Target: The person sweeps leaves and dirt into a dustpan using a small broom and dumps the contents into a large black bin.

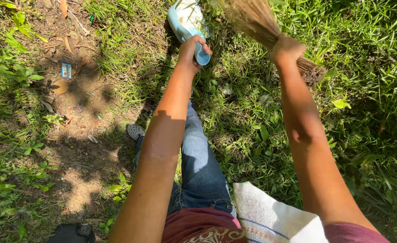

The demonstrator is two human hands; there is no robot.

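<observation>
**Head view: dustpan and stick broom held over grass**

Left hand (193, 50): closed around the handle of a light blue dustpan (186, 19). Fingers wrapped over the handle end; grip firm. The pan extends away from the person, its open tray toward the top edge of the view, low over the grass (252, 130). Whether its lip touches the ground cannot be told.

Right hand (287, 49): clamped on a bundle of thin brown sticks, a stick broom (263, 24). The cut butt end of the bundle sticks out behind the hand, toward the right. The bristle end fans up and to the left, blurred, and ends just beside the dustpan's tray near the top edge.

The two hands are near each other, both arms stretched forward, the left arm partly shaded.

Surroundings: green grass fills the right and centre. To the left lies a patch of bare soil (79, 135) with dry leaves and small litter, among them a small blue wrapper (66, 69). Below the arms show a leg in blue jeans (203, 166) and a light shoe (135, 131) on the ground at the edge of the soil. A white woven sack with blue stripes (270, 218) hangs at the person's right hip. A dark object at the bottom edge is too cut off to identify.
</observation>
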